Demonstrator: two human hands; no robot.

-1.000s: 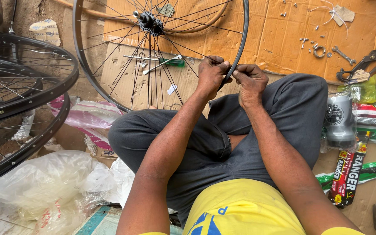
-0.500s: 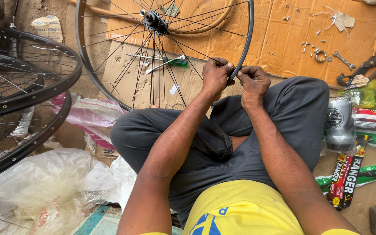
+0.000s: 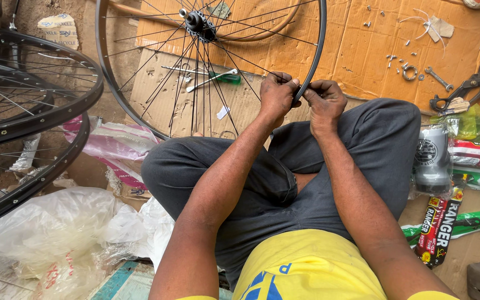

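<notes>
Wheel rim [image 3: 319,61] – dark metal w/ a dull sheen; spokes [image 3: 206,83] thin bright wire, hub [image 3: 195,21] shiny metal. Cardboard [image 3: 356,44] underneath is matt brown paper, rough & creased. Trousers [image 3: 284,178] – soft grey cloth, matt. Plastic bags [image 3: 51,233] clear, crinkled, glossy. Scissors [image 3: 468,83] & spanner [image 3: 437,78] bare metal. Screwdriver handle [image 3: 230,79] green plastic.

left arm: stretched forward, forearm bare, wrist bent slightly inward.
left hand [image 3: 278,95]: curled, fingers pinched together at the tips, knuckles up.
right arm: stretched forward alongside, forearm bare, elbow bent a little.
right hand [image 3: 325,100]: curled, fingertips pinched, facing the left hand.
hands: just beside each other, thumbs nearly touching.
</notes>
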